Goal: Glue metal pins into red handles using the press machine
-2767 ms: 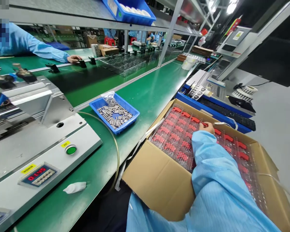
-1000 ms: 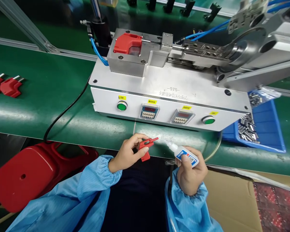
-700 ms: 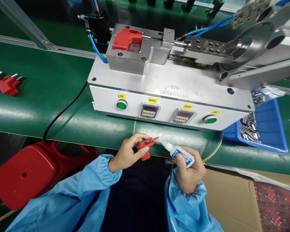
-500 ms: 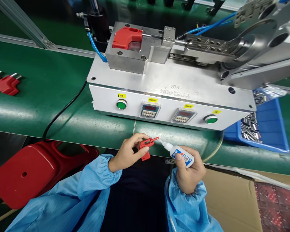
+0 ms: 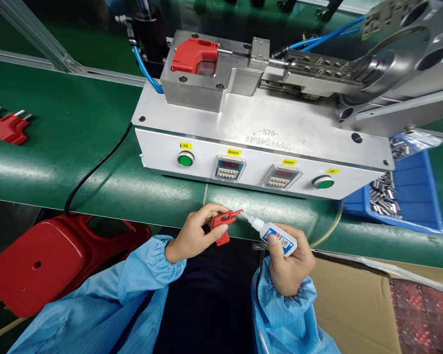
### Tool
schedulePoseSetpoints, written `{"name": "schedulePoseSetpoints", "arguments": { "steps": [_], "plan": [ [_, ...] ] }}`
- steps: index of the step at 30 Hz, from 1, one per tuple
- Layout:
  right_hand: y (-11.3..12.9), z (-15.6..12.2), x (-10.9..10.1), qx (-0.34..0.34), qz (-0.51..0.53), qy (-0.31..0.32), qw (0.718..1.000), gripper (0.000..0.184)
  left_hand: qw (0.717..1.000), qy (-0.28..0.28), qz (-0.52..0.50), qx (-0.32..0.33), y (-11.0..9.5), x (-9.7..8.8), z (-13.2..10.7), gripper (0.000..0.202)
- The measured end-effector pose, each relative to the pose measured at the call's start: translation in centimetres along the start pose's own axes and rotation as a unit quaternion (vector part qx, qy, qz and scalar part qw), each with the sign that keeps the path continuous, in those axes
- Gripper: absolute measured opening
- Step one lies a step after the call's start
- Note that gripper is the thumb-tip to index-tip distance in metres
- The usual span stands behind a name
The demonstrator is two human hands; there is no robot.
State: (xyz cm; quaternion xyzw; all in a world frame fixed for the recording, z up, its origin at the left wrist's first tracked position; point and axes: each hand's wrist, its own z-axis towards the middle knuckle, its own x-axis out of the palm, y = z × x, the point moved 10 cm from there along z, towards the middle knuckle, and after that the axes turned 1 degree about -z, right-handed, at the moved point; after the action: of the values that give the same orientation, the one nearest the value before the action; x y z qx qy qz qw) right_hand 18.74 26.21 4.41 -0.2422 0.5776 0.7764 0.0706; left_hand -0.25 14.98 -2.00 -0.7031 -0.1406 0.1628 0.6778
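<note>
The part (image 5: 221, 224), small and red, is in front of the machine (image 5: 258, 128), just off the near edge of the table (image 5: 59, 147). The left hand (image 5: 194, 237) has its grip closed on the part, thumb below and fingers on top, with the part's thin end pointing right. The bottle (image 5: 278, 239) lies tilted in the right hand (image 5: 291, 268), whose grip is wrapped shut around it. Its white nozzle points left and meets the part's thin end; whether the two touch I cannot tell.

On top of the machine, at its left end, a clamped part (image 5: 194, 53) sits in a metal block. Two green buttons (image 5: 185, 159) are on the machine's front face. A black cable (image 5: 96, 169) runs from the machine's left side over the table edge. Far left of the machine lie loose parts (image 5: 7, 128). Right of the machine is a blue bin (image 5: 413, 196) holding metal pins (image 5: 384, 199). Below the machine, left, stands a red stool (image 5: 51, 260); below it, right, is an open box (image 5: 354, 305).
</note>
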Motion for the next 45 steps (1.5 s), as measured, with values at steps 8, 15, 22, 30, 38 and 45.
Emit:
{"name": "schedulePoseSetpoints", "arguments": {
  "steps": [8,15,22,30,38,45],
  "plan": [
    [0.1,-0.1,0.0,-0.014,0.009,-0.004,1.000,0.028,1.000,0.004,-0.009,0.010,-0.3,0.1,0.0,0.027],
    [-0.1,-0.3,0.0,-0.005,0.004,-0.002,1.000,0.030,1.000,0.003,-0.009,0.002,0.0,0.1,0.0,0.027],
    [-0.2,-0.3,0.2,0.002,0.008,0.002,1.000,0.030,1.000,0.001,-0.017,0.009,-0.2,0.1,0.0,0.027],
    [-0.3,-0.4,0.2,0.005,0.016,0.006,1.000,0.031,1.000,0.004,-0.017,0.012,-0.2,0.1,0.0,0.026],
    [-3.4,-0.6,0.4,0.059,0.158,-0.004,0.986,0.032,1.000,-0.002,-0.014,0.010,-0.1,0.1,0.0,0.027],
    [-4.4,0.0,1.5,0.102,0.189,0.093,0.972,0.031,1.000,-0.011,0.012,-0.002,0.9,-0.3,-1.2,0.029]
  ]
}}
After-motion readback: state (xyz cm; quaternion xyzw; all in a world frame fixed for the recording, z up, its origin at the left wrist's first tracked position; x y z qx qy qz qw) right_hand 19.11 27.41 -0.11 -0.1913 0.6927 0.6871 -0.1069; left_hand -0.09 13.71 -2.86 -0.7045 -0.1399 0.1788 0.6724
